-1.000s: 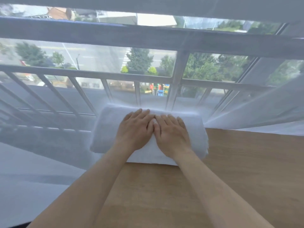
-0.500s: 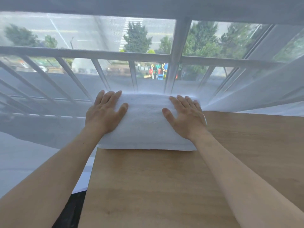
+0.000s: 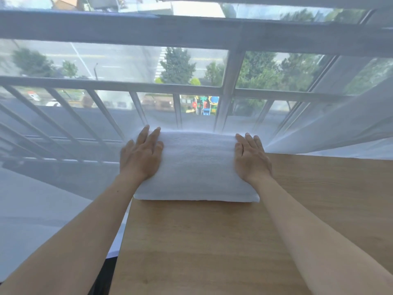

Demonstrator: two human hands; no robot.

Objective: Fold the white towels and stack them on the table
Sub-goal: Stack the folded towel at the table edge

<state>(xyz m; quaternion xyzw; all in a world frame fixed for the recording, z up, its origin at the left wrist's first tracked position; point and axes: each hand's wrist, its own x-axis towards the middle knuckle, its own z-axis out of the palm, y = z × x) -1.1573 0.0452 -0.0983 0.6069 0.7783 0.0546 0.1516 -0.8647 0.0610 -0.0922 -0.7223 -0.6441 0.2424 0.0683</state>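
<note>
A folded white towel (image 3: 196, 167) lies thick and rectangular on the far left corner of the wooden table (image 3: 212, 241), against the sheer curtain. My left hand (image 3: 141, 158) rests flat on the towel's left end, fingers spread. My right hand (image 3: 252, 158) lies flat on its right end, fingers close together. Neither hand grips the cloth; both press down on top of it.
A sheer white curtain (image 3: 53, 188) hangs behind and left of the table, draping over its far right edge. Behind it are a window and railing bars (image 3: 225, 99). The table's left edge runs just below the towel's left corner.
Both hands slid apart from the towel's middle to its two ends, and since half a second ago a little further outward. The towel stays in place.
</note>
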